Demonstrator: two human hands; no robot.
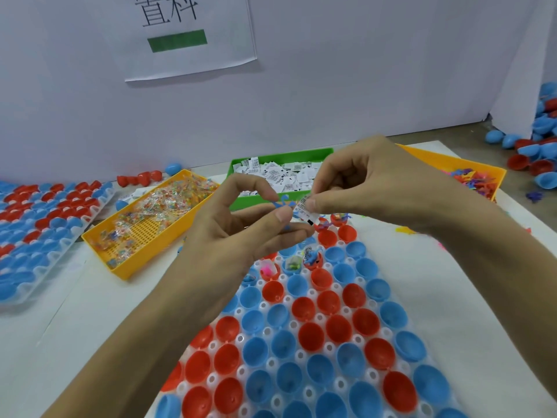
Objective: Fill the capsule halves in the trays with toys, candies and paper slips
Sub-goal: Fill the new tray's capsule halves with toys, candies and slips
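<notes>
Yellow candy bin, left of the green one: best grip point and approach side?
Grip the candy bin by its near short wall, coming from above: that end shows bare mesh floor, with packets piled toward the far end, and the raised rim looks thin enough to pinch.

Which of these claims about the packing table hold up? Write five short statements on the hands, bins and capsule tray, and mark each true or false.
1. The left hand pinches a small blue plastic toy figure. True.
2. The right hand holds a red capsule half. False: it pinches a white printed paper slip.
3. The green plastic bin holds white paper slips. True.
4. The yellow mesh-bottomed bin on the left is full of blue capsule halves. False: it holds clear-wrapped candies.
5. Every capsule half in the white plastic tray in front is filled. False: only a few at the far end hold items; the nearer halves are empty.
</notes>
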